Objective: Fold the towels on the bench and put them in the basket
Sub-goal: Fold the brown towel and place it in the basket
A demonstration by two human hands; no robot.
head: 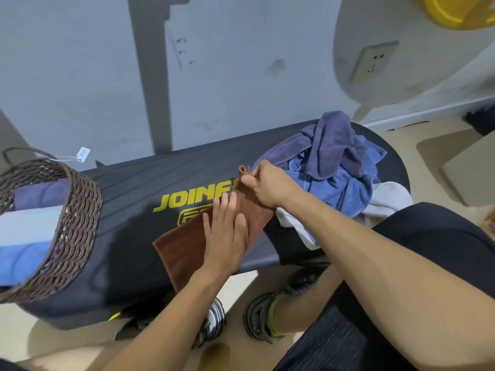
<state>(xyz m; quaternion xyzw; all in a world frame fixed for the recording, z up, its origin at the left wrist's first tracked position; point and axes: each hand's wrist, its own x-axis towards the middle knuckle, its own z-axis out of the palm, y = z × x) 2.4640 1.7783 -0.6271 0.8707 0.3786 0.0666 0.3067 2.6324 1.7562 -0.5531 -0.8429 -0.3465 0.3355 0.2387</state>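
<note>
Already several folded towels sit in the wicker basket [77, 210], while the left hand [225, 236] flat-presses the brown towel [182, 250], the right hand [267, 183] pinches its corner, and a heap [334, 162] waits.

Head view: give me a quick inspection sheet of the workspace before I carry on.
Surface: black padded bench with yellow lettering, partly covered by towels.
Job's things: brown rectangular towel lies flat mid-bench; brown woven wicker basket at the bench's left end holds folded purple, grey and blue towels; heap of unfolded purple, blue and white towels at the right end.
Clutter: white tag on a string by the basket.
Hands: left hand presses flat on the brown towel; right hand pinches its far corner.
Cables: nothing seen.
Surroundings: grey wall with socket; yellow container on a round table.
</note>
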